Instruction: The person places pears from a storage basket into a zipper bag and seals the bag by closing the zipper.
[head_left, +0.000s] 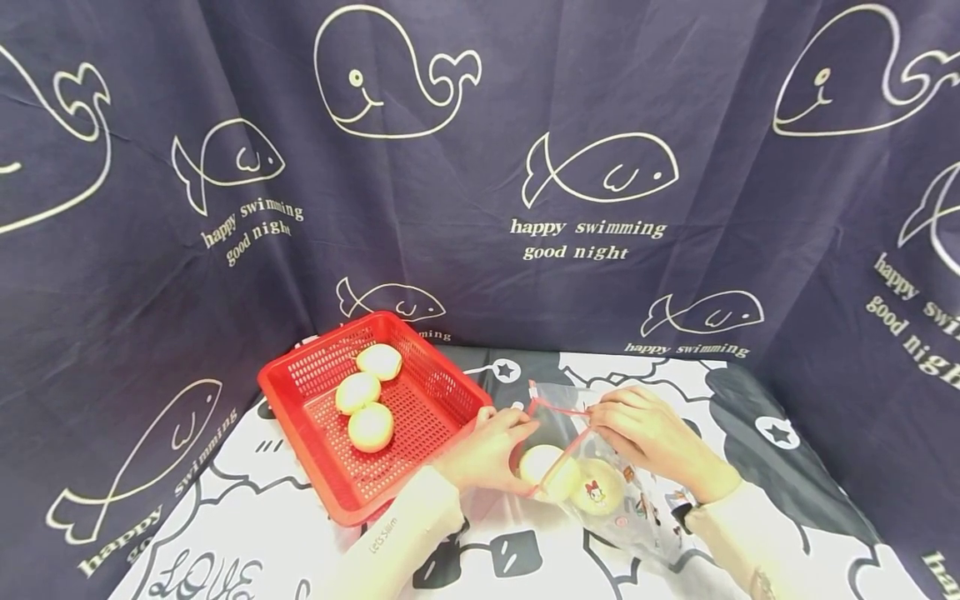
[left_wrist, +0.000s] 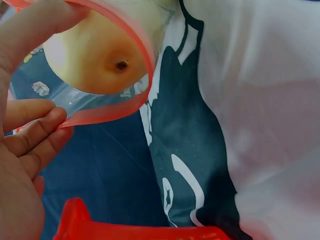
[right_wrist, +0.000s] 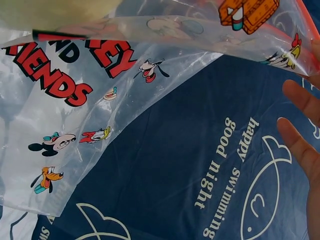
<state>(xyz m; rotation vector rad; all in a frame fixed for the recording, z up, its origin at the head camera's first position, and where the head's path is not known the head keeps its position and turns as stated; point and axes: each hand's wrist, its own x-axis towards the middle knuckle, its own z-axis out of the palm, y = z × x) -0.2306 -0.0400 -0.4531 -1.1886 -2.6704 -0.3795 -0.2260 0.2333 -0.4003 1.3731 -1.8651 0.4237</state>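
At five o'clock, left hand [head_left: 487, 454] and right hand [head_left: 654, 427] fingers pinch the bag [head_left: 648, 518], likely to open it; next, fruit [head_left: 371, 428] would need it wide.

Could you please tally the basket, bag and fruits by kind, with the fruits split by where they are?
Red basket: 1
Clear bag: 1
Fruits in the basket: 3
Fruits visible in the bag: 2
Total: 7

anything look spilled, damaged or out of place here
Nothing stands out. Three pale yellow fruits sit in the red basket, and two more in the clear bag. The dark spot on one bagged fruit looks like its natural stem or blossom end, not damage.
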